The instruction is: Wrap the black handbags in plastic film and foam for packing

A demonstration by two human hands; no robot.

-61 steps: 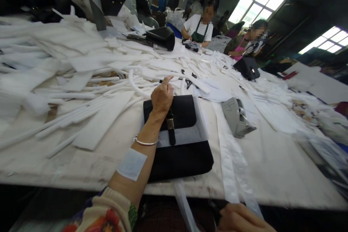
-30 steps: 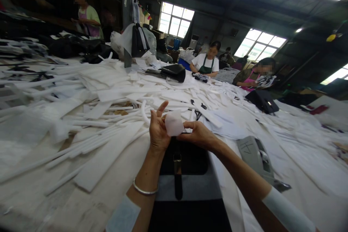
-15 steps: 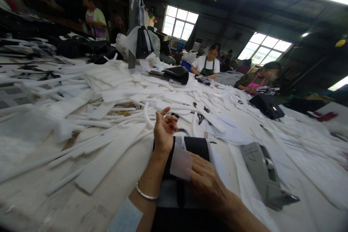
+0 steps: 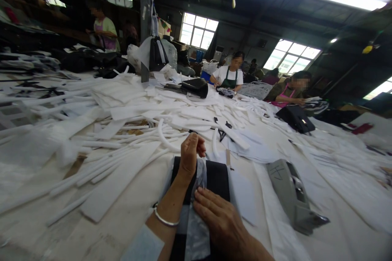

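A black bag [image 4: 219, 177] lies in front of me, with a strip of shiny translucent film [image 4: 198, 228] running lengthwise over its middle. My right hand [image 4: 219, 214] rests on the film, its fingers stretched out flat and side by side. At the bag's far end, my left hand [image 4: 190, 151] is raised with its fingers curled in; what they hold, if anything, is hidden. The left wrist rests over the bag's left side. On the left forearm is a pale blue patch [image 4: 147, 244], below a silver bangle.
A grey tape dispenser [image 4: 292, 195] stands right of the bag. White foam strips [image 4: 107, 187] and sheets cover much of the table leftward and ahead. Black bags [image 4: 194, 87] lie farther off. Two people [image 4: 229, 75] work across the table; another [image 4: 104, 30] stands far left.
My left fingers have gone from loosely spread to curled. The translucent square by my right hand no longer shows; a long film strip now lies down the bag, with the right hand flat on it.
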